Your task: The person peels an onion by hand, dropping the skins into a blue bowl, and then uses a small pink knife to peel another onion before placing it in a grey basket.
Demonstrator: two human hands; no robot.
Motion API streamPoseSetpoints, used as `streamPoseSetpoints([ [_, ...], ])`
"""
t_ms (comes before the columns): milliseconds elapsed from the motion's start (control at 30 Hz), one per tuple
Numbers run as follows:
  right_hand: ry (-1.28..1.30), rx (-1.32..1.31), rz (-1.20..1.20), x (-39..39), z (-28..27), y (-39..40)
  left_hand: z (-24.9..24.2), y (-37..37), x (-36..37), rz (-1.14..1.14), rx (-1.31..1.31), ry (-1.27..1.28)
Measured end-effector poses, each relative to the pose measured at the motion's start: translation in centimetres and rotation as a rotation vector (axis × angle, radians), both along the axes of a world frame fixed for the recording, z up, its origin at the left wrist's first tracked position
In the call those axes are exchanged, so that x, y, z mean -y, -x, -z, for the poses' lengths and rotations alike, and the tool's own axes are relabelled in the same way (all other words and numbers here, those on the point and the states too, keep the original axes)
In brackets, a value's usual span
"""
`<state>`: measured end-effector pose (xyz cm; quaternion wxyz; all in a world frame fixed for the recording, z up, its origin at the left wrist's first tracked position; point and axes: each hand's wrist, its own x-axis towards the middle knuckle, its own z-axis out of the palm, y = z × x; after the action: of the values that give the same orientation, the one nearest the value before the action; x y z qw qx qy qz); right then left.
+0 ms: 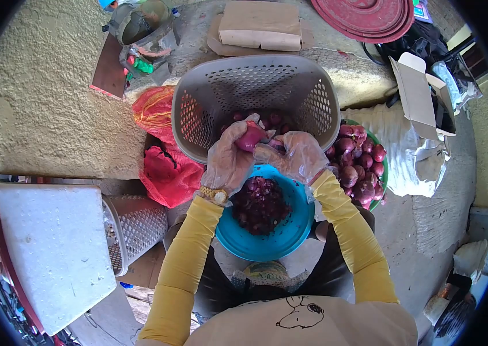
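My left hand [229, 155], in a clear plastic glove with a gold watch at the wrist, is closed around a red onion [249, 138]. Close beside it, my right hand [300, 157], gloved too, has its fingers curled in towards the onion. What they grip, if anything, is hidden by the glove and fingers. Both hands are over the front rim of a grey perforated basket [255, 86] with several red onions [275, 119] at its bottom. Below them is a blue basin [264, 247] holding dark red onion skins and scraps [260, 205].
At the right, a green basin [383, 193] is heaped with red onions [362, 164]. Left of the basket lie red mesh sacks [169, 176]. A white-topped table [53, 248] and another basket [140, 228] stand at the left. Flattened cardboard [260, 26] rests behind.
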<state>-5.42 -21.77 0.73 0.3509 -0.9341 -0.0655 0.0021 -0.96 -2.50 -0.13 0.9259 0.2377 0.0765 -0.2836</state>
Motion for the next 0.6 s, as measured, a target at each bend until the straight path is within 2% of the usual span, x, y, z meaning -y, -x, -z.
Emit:
streamPoseSetpoints([
  [67, 0.028, 0.080, -0.053, 0.3, 0.1, 0.1, -0.3, 0.1, -0.1, 0.013, 0.000, 0.003],
  [133, 0.162, 0.153, -0.112, 0.4, -0.2, 0.1, -0.6, 0.2, -0.2, 0.024, -0.001, 0.007],
  [233, 0.134, 0.043, -0.084, 0.2, -2.2, 0.3, -0.6, 0.1, -0.5, 0.068, 0.009, -0.011],
  [433, 0.267, 0.104, -0.012, 0.8, -1.9, -0.1, -0.1, 0.0, -0.4, 0.018, 0.006, -0.065],
  [533, 0.270, 0.179, 0.004, 0.9, -1.0, 0.0, 0.2, 0.0, -0.2, 0.021, 0.002, -0.087],
  [600, 0.234, 0.123, -0.007, 0.8, -1.6, 0.0, 0.0, 0.1, 0.0, 0.014, -0.013, -0.058],
])
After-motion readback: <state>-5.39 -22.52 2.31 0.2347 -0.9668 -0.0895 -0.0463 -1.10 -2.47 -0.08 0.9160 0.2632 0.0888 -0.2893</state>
